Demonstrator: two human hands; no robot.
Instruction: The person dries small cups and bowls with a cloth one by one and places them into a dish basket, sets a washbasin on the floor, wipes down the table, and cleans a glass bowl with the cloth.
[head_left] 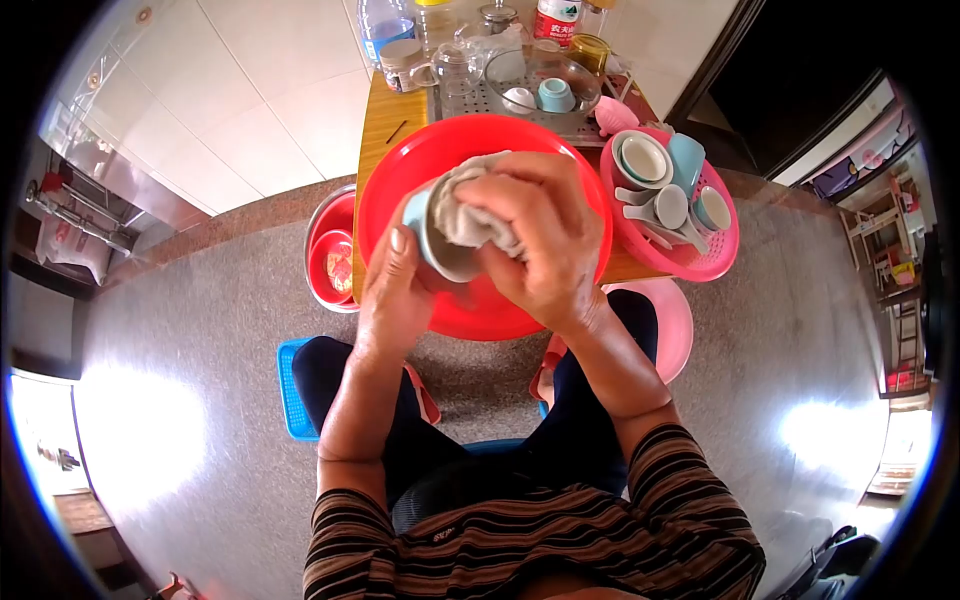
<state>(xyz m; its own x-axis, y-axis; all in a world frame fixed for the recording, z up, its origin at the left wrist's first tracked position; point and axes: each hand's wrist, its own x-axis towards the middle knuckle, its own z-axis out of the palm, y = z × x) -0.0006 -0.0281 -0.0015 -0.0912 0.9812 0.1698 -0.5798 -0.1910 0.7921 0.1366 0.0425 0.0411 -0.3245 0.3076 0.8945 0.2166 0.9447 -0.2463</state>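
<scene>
Above a large red basin (480,318), my left hand (396,290) holds a light blue cup (450,258) with a pale inside, tilted so that its mouth faces right. My right hand (545,225) is closed on a crumpled greyish cloth (470,210), which is pressed at the cup's rim and partly inside it. The fingertips of my right hand are partly hidden by the cloth and the cup. Both hands are close together over the basin.
Right of the basin, a pink basket (725,245) holds bowls, spoons and cups. Behind it, a metal tray (445,105) carries a glass bowl (500,75), small cups and a glass teapot (458,72). A red bowl (322,250) stands left; a pink basin (680,320) stands lower right.
</scene>
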